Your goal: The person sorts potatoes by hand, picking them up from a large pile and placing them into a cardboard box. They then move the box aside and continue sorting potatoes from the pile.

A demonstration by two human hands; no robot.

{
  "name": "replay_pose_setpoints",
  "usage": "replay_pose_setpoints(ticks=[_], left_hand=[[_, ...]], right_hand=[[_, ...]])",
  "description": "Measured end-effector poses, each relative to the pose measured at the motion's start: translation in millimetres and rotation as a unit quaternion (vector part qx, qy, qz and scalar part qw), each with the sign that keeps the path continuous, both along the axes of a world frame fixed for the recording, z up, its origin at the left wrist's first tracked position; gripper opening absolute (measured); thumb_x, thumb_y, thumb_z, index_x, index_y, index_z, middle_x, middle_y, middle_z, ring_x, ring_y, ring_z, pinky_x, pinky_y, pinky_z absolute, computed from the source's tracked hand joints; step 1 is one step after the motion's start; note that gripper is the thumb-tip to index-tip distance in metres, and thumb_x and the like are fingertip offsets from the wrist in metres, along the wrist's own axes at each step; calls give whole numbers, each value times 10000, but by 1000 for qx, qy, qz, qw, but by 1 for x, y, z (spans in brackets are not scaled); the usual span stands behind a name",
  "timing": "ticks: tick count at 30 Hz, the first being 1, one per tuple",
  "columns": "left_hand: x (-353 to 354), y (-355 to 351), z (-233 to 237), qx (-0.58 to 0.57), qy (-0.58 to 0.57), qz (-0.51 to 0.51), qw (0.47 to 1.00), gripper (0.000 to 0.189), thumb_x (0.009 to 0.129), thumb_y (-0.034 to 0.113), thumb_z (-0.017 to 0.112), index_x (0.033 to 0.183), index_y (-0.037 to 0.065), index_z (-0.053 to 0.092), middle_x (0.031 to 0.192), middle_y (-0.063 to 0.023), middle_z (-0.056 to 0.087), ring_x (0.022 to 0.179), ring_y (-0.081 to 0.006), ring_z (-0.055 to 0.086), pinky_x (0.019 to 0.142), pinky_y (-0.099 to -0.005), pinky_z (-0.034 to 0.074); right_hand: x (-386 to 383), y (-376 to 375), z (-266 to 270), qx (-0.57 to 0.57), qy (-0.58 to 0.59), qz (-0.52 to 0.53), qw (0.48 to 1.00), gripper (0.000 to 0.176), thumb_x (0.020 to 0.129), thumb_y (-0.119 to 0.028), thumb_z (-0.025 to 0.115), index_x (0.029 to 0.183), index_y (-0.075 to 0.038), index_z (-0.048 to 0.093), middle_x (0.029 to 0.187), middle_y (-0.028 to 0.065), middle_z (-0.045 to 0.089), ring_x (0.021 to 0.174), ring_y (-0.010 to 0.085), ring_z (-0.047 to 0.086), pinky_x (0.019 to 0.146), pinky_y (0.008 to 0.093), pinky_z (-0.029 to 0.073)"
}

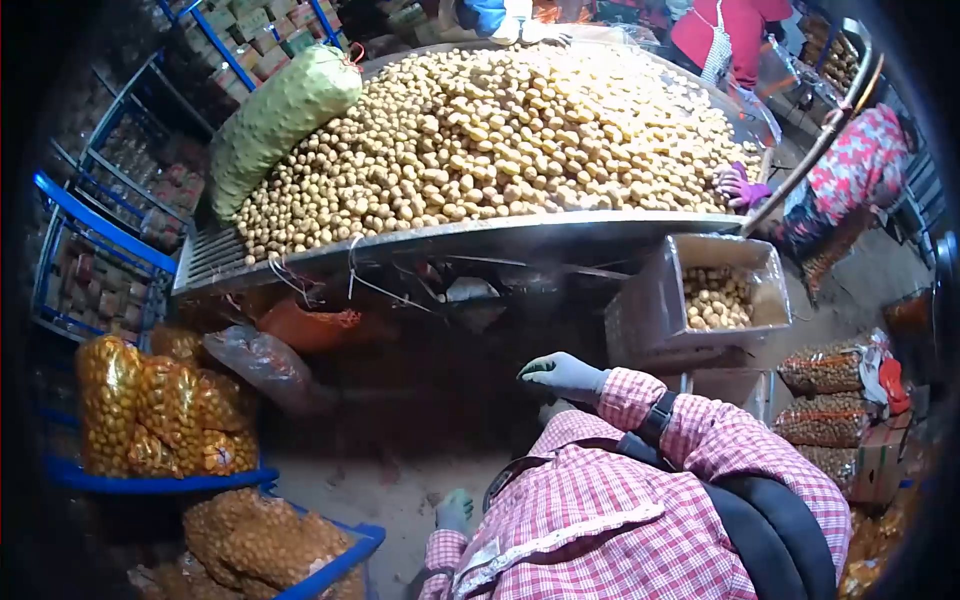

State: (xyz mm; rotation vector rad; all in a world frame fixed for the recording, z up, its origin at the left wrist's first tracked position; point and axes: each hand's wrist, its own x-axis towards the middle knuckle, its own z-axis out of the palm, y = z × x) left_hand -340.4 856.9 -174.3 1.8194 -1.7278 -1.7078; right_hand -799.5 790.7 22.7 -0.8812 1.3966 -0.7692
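My right hand point(566, 377), in a grey glove with darker fingertips, is held out in front of my body with its fingers loosely extended to the left. I see nothing in it. Lower down, my left hand point(455, 510), gloved too, hangs by my side; its fingers are too small and dim to make out. Beyond my right hand stands a cardboard box point(640, 310) lined with clear plastic, with potatoes point(715, 298) inside. Ahead is a wide metal sorting table point(470, 240) heaped with potatoes point(490, 140). Neither hand touches the box or the table.
A full green sack point(285, 120) lies on the table's left end. Bagged potatoes point(165, 405) sit on a blue-edged rack at left. More filled bags point(825, 420) are stacked at right. Co-workers point(850, 165) stand around the table, one with a purple-gloved hand point(740, 187) at the heap.
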Motion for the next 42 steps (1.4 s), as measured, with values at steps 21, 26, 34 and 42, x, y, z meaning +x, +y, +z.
replay_pose_setpoints(ticks=[21, 26, 34, 42], left_hand=[[-276, -410, 200, -38, 193, -29, 980, 365, 1033, 200, 599, 1359, 40, 629, 1199, -82, 698, 1046, -158, 666, 902, -311, 535], [-356, -521, 209, -118, 256, -117, 952, 374, 1028, 206, 615, 1359, 32, 636, 1235, -64, 680, 1048, -147, 657, 904, -291, 543], [-510, -749, 212, -250, 218, -183, 925, 340, 1006, 153, 618, 1299, -15, 655, 1097, -63, 731, 949, -98, 656, 862, -244, 528], [-625, -845, 222, -422, -171, -316, 832, 369, 958, 326, 593, 1284, 167, 655, 1223, -192, 705, 1096, -403, 676, 967, -466, 527]], right_hand=[[-136, -189, 7, -88, -7, -193, 977, 274, 981, -233, 661, 1146, -27, 731, 902, -3, 710, 772, 68, 603, 684, 233, 494], [-165, -195, 47, -66, -19, -364, 929, 305, 992, -235, 633, 1168, 2, 710, 968, 42, 726, 780, 102, 670, 704, 248, 548], [-153, -211, 38, -17, -69, -418, 906, 335, 1014, -234, 618, 1266, -17, 654, 1026, 57, 715, 745, 95, 657, 686, 239, 540], [-124, -197, 49, 36, -57, -507, 859, 331, 1029, -211, 596, 1272, 7, 654, 1079, 74, 711, 789, 111, 662, 708, 245, 544]])
